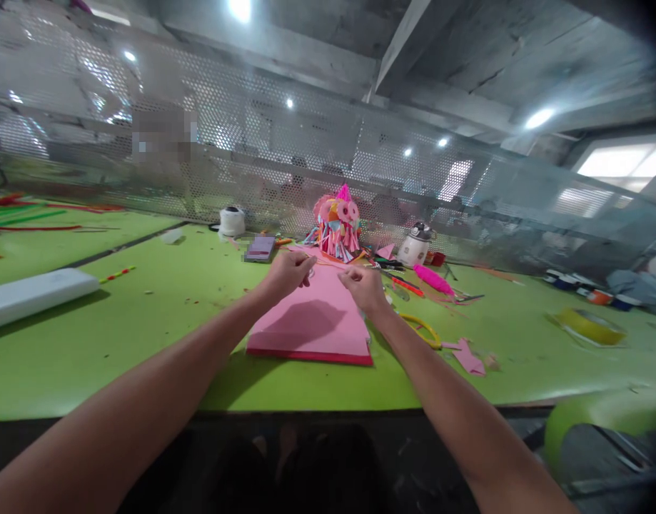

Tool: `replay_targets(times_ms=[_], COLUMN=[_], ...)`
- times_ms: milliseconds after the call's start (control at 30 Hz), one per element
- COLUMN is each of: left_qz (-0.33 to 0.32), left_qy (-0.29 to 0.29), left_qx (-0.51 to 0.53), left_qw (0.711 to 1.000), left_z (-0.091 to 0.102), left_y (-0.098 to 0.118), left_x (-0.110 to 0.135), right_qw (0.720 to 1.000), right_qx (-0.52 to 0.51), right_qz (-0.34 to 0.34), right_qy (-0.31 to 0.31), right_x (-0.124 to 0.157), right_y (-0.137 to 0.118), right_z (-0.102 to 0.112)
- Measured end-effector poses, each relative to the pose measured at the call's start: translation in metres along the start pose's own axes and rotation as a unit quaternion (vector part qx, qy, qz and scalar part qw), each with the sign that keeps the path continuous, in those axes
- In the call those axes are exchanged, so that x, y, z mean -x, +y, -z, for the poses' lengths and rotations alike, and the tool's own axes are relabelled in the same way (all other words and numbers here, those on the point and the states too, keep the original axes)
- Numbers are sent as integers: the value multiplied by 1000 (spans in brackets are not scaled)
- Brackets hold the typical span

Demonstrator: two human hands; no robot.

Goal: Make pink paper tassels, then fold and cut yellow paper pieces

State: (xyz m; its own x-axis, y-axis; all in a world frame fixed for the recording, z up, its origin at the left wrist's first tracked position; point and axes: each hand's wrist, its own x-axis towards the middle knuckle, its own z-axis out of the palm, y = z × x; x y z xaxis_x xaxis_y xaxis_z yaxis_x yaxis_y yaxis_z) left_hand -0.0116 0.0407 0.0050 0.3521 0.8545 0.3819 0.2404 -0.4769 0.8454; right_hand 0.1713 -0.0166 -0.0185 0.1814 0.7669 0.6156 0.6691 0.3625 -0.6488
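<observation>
Pink sheets (311, 321) lie in a flat stack on the green table (145, 335), near its front edge and directly before the person; a red layer shows along the near edge of the stack. Both hands rest over the far part of this stack, close to each other but not touching. A thin strip (330, 265) of yellowish colour runs between them. The left hand (290, 275) is curled, with its fingers closed on one end, and the right hand (362, 285) has its fingertips pinched on the other end; the strip is too small to tell its material. Just behind the hands stands a colourful paper figure (337, 225) with fringes and a pointed pink top. To its left lie a purple booklet (260, 248) and a white roll of string (232, 221). To its right are a white pot (415, 246) and a pink fluffy stick (432, 280). Yellow scissors (424, 330) lie just beside the right wrist, and a pink scrap (470, 357) is near them. Far to the right is a yellow tape roll (589, 326), far to the left a long white box (33, 294). A perforated metal screen (306, 143) closes the back of the table.
</observation>
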Motion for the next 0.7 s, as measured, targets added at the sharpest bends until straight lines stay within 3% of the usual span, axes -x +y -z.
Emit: replay_targets(times_ms=[167, 267, 367, 433, 500, 600, 700], left_qz=[-73, -110, -119, -124, -127, -132, -133], left_qy=[41, 25, -5, -28, -54, -109, -180], left_qx=[-102, -125, -137, -152, -168, -190, -211], left_qw=[991, 986, 983, 980, 976, 967, 952], left_z=[8, 11, 12, 12, 13, 14, 15], left_y=[-8, -12, -15, -15, -14, -11, -10], left_x=[-5, -8, -10, -11, -11, -8, -3], right_qw=[999, 999, 995, 969, 923, 855, 831], right_qx=[-48, -34, 7, 64, 142, 282, 353], right_qz=[10, 6, 22, 77, 167, 251, 267], right_qy=[-13, -6, -100, -228, -316, -356, -335], right_x=[2, 2, 10, 24, 43, 74, 95], right_y=[-12, -19, -34, -48, -61, -72, -68], right_z=[-1, 4, 13, 21, 28, 33, 32])
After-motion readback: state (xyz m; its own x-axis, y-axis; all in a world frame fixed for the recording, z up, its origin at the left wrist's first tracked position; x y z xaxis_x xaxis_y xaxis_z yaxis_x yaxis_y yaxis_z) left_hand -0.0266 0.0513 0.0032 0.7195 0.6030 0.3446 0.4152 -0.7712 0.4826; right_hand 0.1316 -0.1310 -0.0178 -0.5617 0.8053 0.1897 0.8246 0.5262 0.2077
